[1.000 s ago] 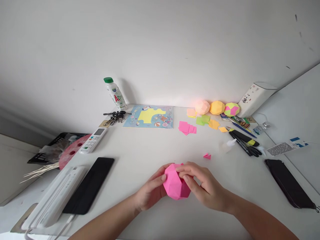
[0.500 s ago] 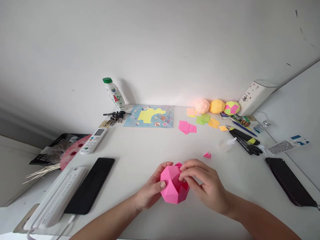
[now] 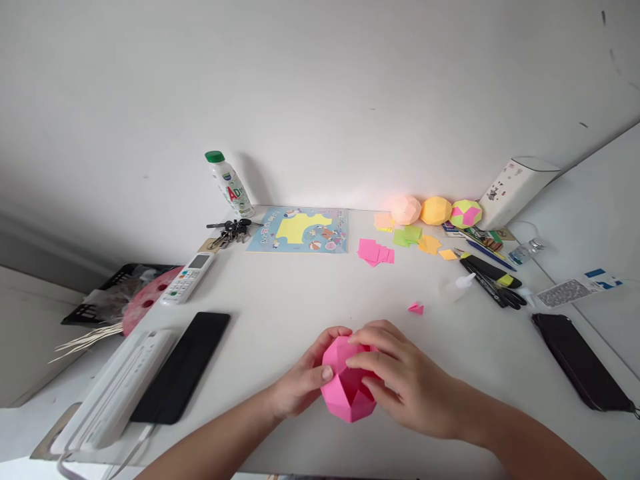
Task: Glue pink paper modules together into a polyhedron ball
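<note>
A pink faceted paper ball [image 3: 342, 392], with a gap in its near right side, is held between my hands above the front of the table. My left hand [image 3: 300, 381] grips its left side, thumb on the near face and fingers behind. Over the top and right side lie the curved fingers of my right hand [image 3: 405, 377], its thumb at the edge of the gap; part of the ball is hidden under them. A small folded pink paper piece [image 3: 416, 308] rests on the table beyond my right hand.
Finished paper balls [image 3: 436, 211] line the wall, near pink paper squares [image 3: 373, 252]. At right are a glue bottle [image 3: 459, 285], scissors [image 3: 507, 295] and a black pouch [image 3: 583, 363]. A phone [image 3: 183, 367], power strip [image 3: 115, 387] and remote [image 3: 187, 277] lie left.
The ball has turned in my hands, so its gap now faces nearer and lower. My right hand's fingers have spread from a pinch at the gap's edge across the ball's top and side.
</note>
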A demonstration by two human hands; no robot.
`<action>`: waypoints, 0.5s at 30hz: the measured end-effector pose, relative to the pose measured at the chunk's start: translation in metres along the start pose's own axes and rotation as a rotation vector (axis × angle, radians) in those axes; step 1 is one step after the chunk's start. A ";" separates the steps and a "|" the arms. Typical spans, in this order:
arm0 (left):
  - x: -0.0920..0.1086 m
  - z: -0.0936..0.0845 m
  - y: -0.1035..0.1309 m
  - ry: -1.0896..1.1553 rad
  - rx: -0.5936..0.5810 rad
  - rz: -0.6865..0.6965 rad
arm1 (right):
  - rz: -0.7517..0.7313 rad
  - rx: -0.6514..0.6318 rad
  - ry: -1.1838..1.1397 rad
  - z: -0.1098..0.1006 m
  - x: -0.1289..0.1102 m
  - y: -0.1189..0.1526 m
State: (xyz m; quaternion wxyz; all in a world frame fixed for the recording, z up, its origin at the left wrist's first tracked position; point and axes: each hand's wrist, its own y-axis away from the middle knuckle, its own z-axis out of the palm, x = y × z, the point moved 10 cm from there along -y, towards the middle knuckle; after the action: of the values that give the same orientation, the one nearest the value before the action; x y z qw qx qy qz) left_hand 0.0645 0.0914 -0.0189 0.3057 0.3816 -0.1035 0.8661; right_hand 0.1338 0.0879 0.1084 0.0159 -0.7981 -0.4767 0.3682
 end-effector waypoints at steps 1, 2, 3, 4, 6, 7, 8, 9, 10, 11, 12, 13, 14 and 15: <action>0.000 0.000 0.000 -0.004 -0.003 -0.001 | 0.021 -0.021 0.006 0.001 0.001 0.001; 0.001 0.000 -0.001 -0.008 -0.006 0.001 | 0.044 -0.047 0.010 0.003 0.002 0.001; 0.001 0.001 -0.001 -0.013 -0.009 0.002 | 0.069 -0.074 0.010 0.005 0.003 0.002; 0.000 0.001 -0.001 -0.020 -0.012 0.002 | 0.094 -0.100 0.009 0.007 0.005 0.003; -0.001 0.001 -0.002 -0.037 -0.022 -0.003 | 0.129 -0.130 0.009 0.009 0.008 0.004; -0.003 0.002 -0.002 -0.045 -0.028 -0.010 | 0.138 -0.136 0.011 0.010 0.008 0.004; -0.004 0.002 -0.002 -0.051 -0.033 -0.017 | 0.138 -0.138 0.015 0.010 0.009 0.004; -0.005 0.002 -0.002 -0.054 -0.037 -0.019 | 0.134 -0.137 0.019 0.011 0.008 0.004; -0.006 0.002 -0.002 -0.056 -0.039 -0.021 | 0.126 -0.136 0.021 0.011 0.008 0.004; -0.006 0.002 -0.001 -0.056 -0.037 -0.021 | 0.119 -0.137 0.022 0.011 0.007 0.004; -0.006 0.001 -0.001 -0.054 -0.034 -0.020 | 0.112 -0.138 0.023 0.011 0.007 0.004; -0.006 0.000 -0.001 -0.052 -0.030 -0.020 | 0.105 -0.135 0.022 0.011 0.006 0.004; -0.007 -0.001 -0.001 -0.052 -0.023 -0.021 | 0.097 -0.132 0.021 0.010 0.005 0.004; -0.007 -0.003 0.000 -0.052 -0.015 -0.025 | 0.090 -0.133 0.019 0.010 0.004 0.004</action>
State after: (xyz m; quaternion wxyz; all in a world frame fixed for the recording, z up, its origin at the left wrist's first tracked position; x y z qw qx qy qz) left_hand 0.0670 0.0894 -0.0260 0.3166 0.4029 -0.1132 0.8513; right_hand 0.1319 0.0853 0.0975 -0.0490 -0.8214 -0.4636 0.3287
